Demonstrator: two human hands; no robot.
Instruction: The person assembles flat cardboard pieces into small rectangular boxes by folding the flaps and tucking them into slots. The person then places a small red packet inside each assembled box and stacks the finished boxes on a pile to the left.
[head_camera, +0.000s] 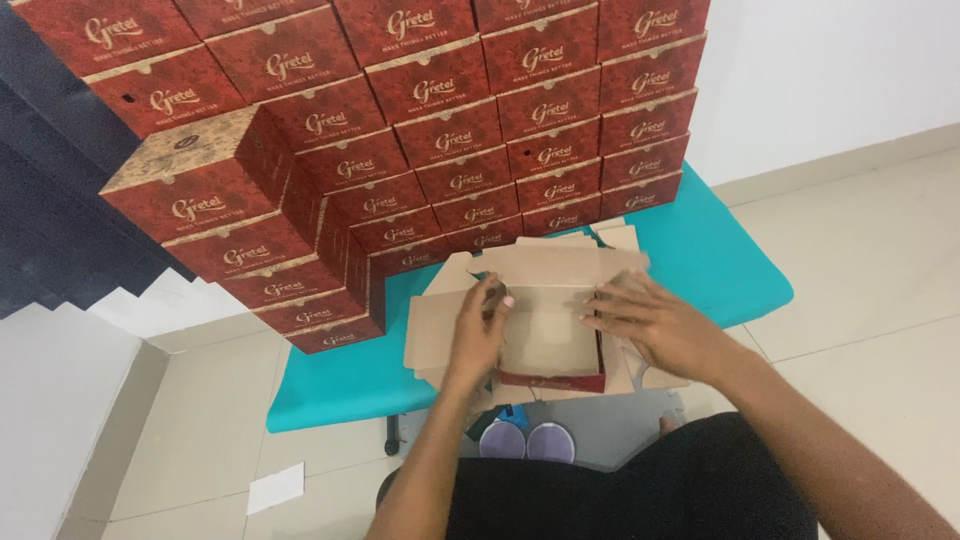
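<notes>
A half-folded cardboard box (545, 340), brown inside and red outside, lies on the teal table (720, 260) in front of me. My left hand (480, 330) grips the box's left side wall, fingers curled over its edge. My right hand (655, 325) presses flat with spread fingers on the right side flap. The back flaps (560, 262) stand up loosely behind both hands.
A tall stack of finished red boxes (450, 110) fills the table's back, with a shorter stack (240, 240) stepping forward on the left. A white paper sheet (275, 487) lies on the tiled floor. My shoes (527, 440) show under the table edge.
</notes>
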